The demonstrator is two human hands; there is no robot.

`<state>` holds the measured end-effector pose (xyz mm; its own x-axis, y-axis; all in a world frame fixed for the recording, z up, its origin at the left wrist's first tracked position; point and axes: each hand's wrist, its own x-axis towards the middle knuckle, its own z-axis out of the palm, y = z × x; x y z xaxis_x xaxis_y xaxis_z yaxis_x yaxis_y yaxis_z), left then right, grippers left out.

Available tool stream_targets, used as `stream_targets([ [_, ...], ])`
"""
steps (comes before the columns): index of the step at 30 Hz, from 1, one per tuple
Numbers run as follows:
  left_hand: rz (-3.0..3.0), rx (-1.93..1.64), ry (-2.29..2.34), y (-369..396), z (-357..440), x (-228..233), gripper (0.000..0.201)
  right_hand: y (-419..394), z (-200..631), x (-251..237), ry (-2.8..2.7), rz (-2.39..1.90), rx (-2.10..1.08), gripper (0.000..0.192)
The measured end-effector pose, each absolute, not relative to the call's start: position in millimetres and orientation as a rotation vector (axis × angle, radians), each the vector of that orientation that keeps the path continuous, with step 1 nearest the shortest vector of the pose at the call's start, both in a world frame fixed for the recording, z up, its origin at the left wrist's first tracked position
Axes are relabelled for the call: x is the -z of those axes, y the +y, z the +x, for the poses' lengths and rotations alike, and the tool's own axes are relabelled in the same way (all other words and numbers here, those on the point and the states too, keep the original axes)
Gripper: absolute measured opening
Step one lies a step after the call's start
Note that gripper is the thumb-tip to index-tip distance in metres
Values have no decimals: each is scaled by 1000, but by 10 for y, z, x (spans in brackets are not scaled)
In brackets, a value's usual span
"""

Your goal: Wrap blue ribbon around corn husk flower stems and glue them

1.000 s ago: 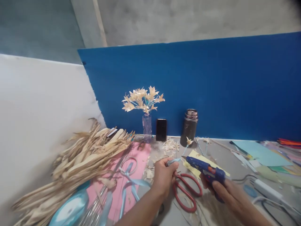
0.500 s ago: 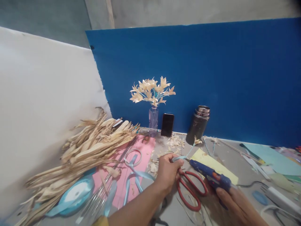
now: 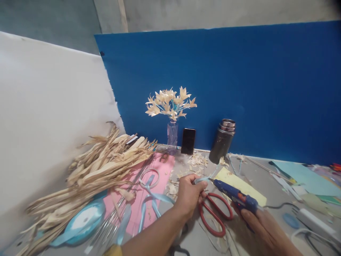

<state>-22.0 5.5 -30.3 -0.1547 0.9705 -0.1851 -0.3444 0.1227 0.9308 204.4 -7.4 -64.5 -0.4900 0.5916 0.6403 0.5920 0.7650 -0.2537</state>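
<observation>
Husk pile: a heap of dried corn husks [image 3: 93, 170] lay at the far left of the table [image 3: 266, 185], against the white board [image 3: 48, 117].
Ribbon spool: a light-blue ribbon roll [image 3: 82, 222] sat at 6 o'clock from the husks, with loose ribbon trailing over the pink sheet [image 3: 157, 177].
Vase: a small clear vase [image 3: 172, 137] of husk flowers stood at 12 o'clock from the left hand, against the blue board [image 3: 239, 81]; a dark phone [image 3: 188, 141] leaned just beside it.
Left hand: the left hand [image 3: 188, 193] was curled closed, pinching a ribbon-wrapped stem [image 3: 206, 176] between thumb and fingers; the stem ran out toward 2 o'clock to a small husk flower [image 3: 222, 161].
Scissors: red-handled scissors [image 3: 214, 215] lay on the table between the two hands, just at 4 o'clock from the left hand.
Flask: a dark metal flask [image 3: 222, 141] stood at 1 o'clock from the left hand.
Glue gun: the blue glue gun [image 3: 236, 195] pointed its nozzle toward 10 o'clock, the tip just beside the stem at the left fingers.
Right hand: the right hand [image 3: 259, 225] was wrapped shut around the gun's grip.
Change: against half a second earlier, the nozzle had closed in on the stem, and the hands otherwise kept their grips.
</observation>
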Motion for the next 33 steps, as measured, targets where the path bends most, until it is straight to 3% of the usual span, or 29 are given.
stream_targets([
  [6, 753, -1363, 1161, 53, -219, 299, 23, -118, 1993, 485, -2230, -822, -64, 42],
  [14, 739, -1348, 1152, 52, -220, 302, 22, -59, 2054, 702, -2217, -769, 159, 37],
  [27, 720, -1353, 1139, 55, -224, 310, 28, -72, 2215, 820, -2246, -807, 168, 22],
  [33, 723, -1348, 1141, 52, -235, 311, 30, -27, 2097, 658, -2235, -976, -137, 28],
])
